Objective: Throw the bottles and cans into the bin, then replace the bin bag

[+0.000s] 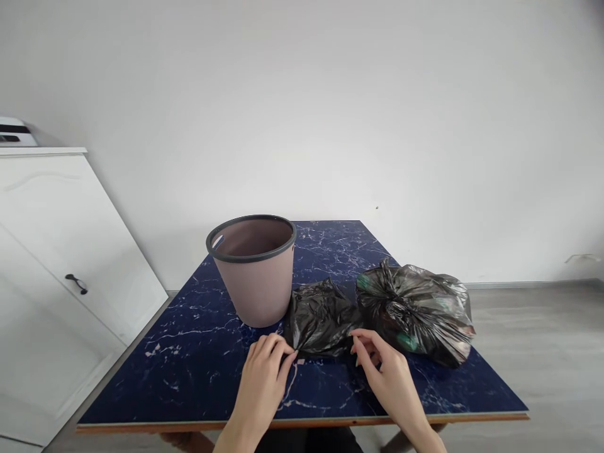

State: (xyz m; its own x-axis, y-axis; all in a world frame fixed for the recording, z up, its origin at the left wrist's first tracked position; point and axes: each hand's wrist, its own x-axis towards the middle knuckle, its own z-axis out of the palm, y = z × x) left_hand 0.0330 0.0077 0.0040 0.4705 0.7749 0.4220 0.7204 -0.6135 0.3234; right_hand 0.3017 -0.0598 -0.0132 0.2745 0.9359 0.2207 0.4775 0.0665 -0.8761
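A black plastic garbage bag (323,318) lies flat and crumpled on the blue marbled table (198,377). My left hand (267,365) pinches its near left corner between thumb and fingers. At the near right corner, my right hand (380,365) has thumb and fingertips closed on the edge of the same bag. Just behind my left hand stands an upright pinkish-brown trash can (262,289) with a dark rim; the part of its inside that shows holds no liner. To the right rests a full, knotted black garbage bag (419,308), with green and pale contents showing through.
A white cabinet (56,264) with a dark handle stands left of the table, and a white device (16,133) sits on top of it. A pale wall (330,113) rises behind the table. Grey floor (533,333) shows at the right.
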